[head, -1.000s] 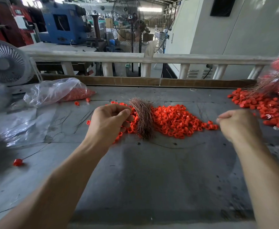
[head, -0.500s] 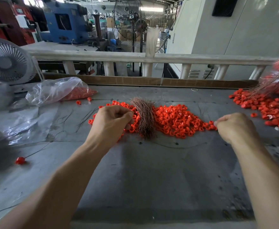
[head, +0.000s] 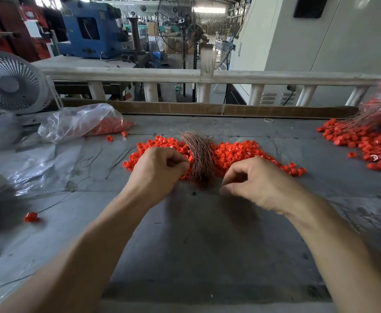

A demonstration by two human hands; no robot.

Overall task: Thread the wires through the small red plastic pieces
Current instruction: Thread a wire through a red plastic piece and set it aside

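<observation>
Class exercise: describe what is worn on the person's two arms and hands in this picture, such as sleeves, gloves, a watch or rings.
Nothing is worn that shows. The left hand and right hand are bare, with no gloves, rings or tape. Both forearms are bare from wrist to the picture's edge: no sleeves, watch or bracelet in view. The right hand is slightly blurred, so very small details cannot be ruled out.

Both bare forearms reach forward and converge, the left hand (head: 160, 170) with fingers curled inward and thumb against the fingertips, the right hand (head: 252, 179) just beside it, fingers likewise curled, thumb and forefinger pinched together, contents indiscernible.
</observation>
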